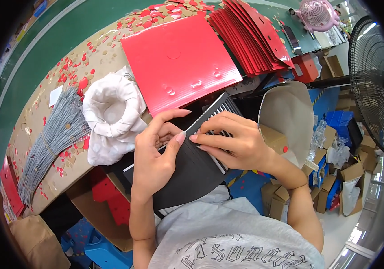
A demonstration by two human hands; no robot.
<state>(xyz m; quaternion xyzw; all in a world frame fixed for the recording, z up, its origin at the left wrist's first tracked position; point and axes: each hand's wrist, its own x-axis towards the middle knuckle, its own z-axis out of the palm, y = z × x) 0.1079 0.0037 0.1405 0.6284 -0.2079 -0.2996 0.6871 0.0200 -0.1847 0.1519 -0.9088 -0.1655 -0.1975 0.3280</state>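
Pinching at black panel [192, 181]: right hand [241, 141]; left hand [154, 154] wide; carton [85, 202] holds red boards [111, 197].

A flat black board [185, 179], marked with narrow pale stripes toward its right side, lies slantwise against the grey shirt [201, 219]. Its far end points up-right; its middle is partly hidden.
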